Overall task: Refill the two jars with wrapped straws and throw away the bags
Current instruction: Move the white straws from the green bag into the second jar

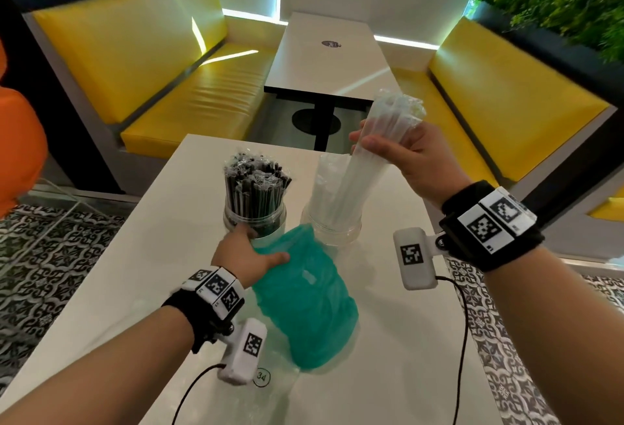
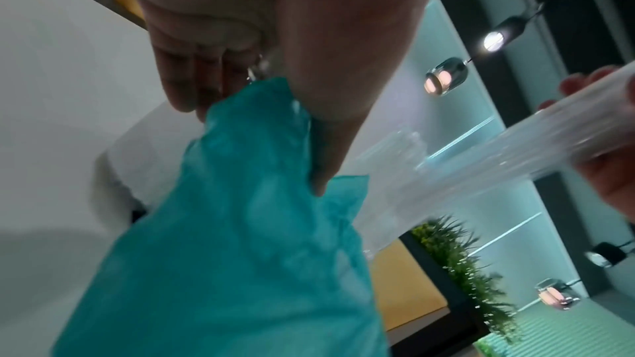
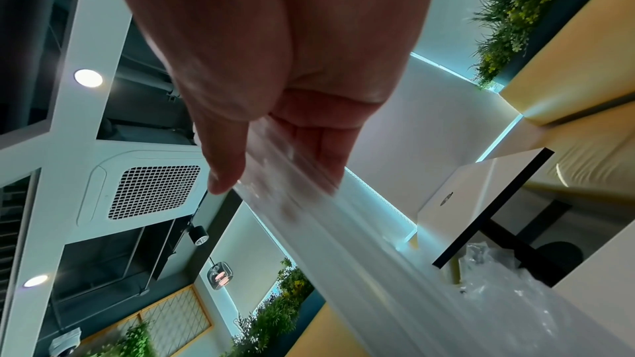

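Table: white table [image 1: 169,255] carries both jars near its far edge, side by side and just apart.
Left jar: clear jar [image 1: 255,218] stands upright toward the far-left part of the table, packed full of wrapped black straws [image 1: 256,185].
Right jar: clear jar [image 1: 332,227] stands upright just to the right of the first; clear wrapped straws lean inside it.
Right hand: right hand [image 1: 401,158] is raised above the right jar, fingers and thumb curled round a bundle of clear wrapped straws [image 1: 368,158]; the bundle tilts, lower ends inside the jar mouth, upper ends above the hand.
Left hand: left hand [image 1: 241,252] sits low at the near side of the left jar, thumb and fingers pinching the top of the teal bag [image 1: 304,299].
Teal bag: crumpled plastic, lying on the table centre, its far end against the base of the right jar.
Clear bag: flattened clear plastic [image 1: 266,387] lies near the table's near edge, partly under the teal bag.
Surroundings: yellow bench seats [image 1: 162,63] and a second white table [image 1: 324,56] beyond the far edge.
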`<state>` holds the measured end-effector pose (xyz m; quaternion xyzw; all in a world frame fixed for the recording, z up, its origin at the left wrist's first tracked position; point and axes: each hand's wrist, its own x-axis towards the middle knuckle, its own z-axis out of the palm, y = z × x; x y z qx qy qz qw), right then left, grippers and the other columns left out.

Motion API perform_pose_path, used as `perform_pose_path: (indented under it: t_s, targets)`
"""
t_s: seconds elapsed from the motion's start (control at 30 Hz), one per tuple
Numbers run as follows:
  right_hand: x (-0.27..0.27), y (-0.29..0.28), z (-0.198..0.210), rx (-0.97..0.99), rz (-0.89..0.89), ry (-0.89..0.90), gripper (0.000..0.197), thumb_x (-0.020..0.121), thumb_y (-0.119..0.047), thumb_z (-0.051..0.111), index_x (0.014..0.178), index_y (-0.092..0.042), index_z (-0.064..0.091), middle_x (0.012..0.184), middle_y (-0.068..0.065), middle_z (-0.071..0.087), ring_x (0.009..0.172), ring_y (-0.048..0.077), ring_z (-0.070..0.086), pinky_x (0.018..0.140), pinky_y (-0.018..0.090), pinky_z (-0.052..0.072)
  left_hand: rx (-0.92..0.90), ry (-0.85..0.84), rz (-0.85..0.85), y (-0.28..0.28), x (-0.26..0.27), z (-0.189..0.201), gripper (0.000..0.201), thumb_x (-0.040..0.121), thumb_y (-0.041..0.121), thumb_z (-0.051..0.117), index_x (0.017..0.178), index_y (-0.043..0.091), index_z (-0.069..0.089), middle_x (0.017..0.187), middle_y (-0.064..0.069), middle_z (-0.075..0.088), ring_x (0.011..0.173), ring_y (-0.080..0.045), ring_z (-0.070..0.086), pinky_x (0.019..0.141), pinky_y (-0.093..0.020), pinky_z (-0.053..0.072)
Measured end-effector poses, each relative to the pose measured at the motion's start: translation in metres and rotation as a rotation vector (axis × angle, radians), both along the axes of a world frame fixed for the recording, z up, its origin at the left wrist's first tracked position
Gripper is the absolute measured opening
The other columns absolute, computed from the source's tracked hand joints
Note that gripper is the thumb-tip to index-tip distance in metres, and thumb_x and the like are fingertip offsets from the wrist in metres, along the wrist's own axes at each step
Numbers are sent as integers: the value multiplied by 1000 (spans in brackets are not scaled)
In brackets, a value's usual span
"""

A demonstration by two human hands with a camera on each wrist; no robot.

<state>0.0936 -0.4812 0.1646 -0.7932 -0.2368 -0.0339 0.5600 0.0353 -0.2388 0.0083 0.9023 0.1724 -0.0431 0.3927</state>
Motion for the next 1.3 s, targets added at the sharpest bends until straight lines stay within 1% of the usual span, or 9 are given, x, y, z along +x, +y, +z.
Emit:
perform_pose_path:
  t_s: [0.23,0.43,0.63,0.7,0.8,0.9,1.03,1.17,1.3]
  targets:
    - [13,1,-16,-50,-40,-20,22,90,-17,65,110,-9,67,107,6,73,103,15,69,94,33,54,-6,-258,-208,-31,4,37,63,59,52,82,110,23,59,112,3,58,106,-15,56,94,-34,50]
    - [24,-4,-28,-63,-29,42,18,88,-19,68,104,-12,70,106,9,73,101,20,69,94,39,55,-228,-163,-132,-89,45,40,131,43,44,92,146,22,15,148,-3,34,137,-24,34,114,-44,31]
    - [38,-7,-57,-185,-118,108,17,77,-36,76,81,-19,75,94,17,73,91,33,68,88,53,53,-269,-68,-5,-115,67,23,154,38,28,96,141,39,-18,150,-7,33,137,-30,33,113,-52,30]
    - [39,-5,-72,-310,-151,114,20,74,-42,77,68,-24,70,84,14,72,83,32,67,82,51,54,-274,-42,21,-118,71,22,149,44,21,94,143,38,-17,148,-9,35,134,-31,39,110,-52,34]
    - [37,-1,-90,-475,-168,115,48,70,-55,75,89,-12,72,83,7,71,76,25,65,73,42,55,-284,-7,23,-120,76,21,142,49,15,92,145,36,-11,147,-9,38,131,-33,43,106,-52,40]
    - [34,0,-85,-462,-190,79,52,68,-48,81,106,-20,62,87,-11,60,71,7,55,62,18,41,-280,-13,22,-119,76,18,139,49,17,93,145,34,-5,144,-9,42,128,-33,46,105,-51,42]
    - [35,-5,-61,-273,-240,-84,87,75,-42,78,145,-26,28,125,-4,54,97,11,58,82,20,48,-232,-20,22,-119,72,16,131,50,24,92,146,28,3,145,-9,40,130,-31,44,107,-44,40]
    - [35,-2,-62,-565,-18,-220,53,99,-27,50,148,-20,32,153,2,38,139,18,36,115,37,33,-199,-26,-46,-119,68,18,128,53,27,91,146,26,4,149,-7,36,133,-29,40,107,-40,37]
    - [30,-6,-98,-788,107,-197,47,104,-26,34,151,-21,27,162,-1,14,151,19,2,122,39,4,-173,-28,-111,-116,64,19,125,56,26,90,147,24,5,151,-6,34,135,-27,39,107,-37,37]
